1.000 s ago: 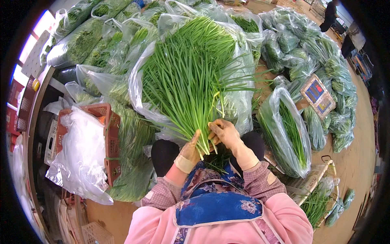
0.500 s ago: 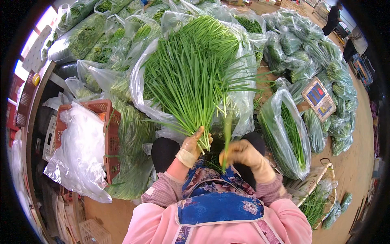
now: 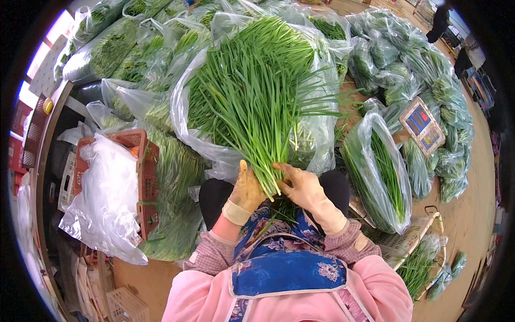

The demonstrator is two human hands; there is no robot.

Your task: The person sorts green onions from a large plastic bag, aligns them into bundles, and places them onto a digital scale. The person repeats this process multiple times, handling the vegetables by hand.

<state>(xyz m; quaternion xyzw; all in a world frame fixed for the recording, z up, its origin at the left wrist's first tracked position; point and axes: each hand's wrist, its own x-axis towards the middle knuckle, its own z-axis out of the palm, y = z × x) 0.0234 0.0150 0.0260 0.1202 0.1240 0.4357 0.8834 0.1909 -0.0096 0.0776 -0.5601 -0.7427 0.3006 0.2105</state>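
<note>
A bunch of garlic chives fans out away from me, its pale cut ends close to my lap. My left hand, in a stained cream glove, is closed round the stems near those ends. From the right, my gloved right hand pinches the same stems between thumb and fingers. Behind the bunch stands a large open clear plastic bag packed with more chives, which the held leaves partly cover. Some loose green blades lie on my blue flowered apron.
On the left, a red-brown crate holds white plastic bags. An open bag of chives lies to my right, near a digital scale display and piled filled bags. A basket stands lower right.
My right hand has come up and left to the stems, and the loose blade it held is gone from it. The bunch's cut ends have shifted slightly right.
</note>
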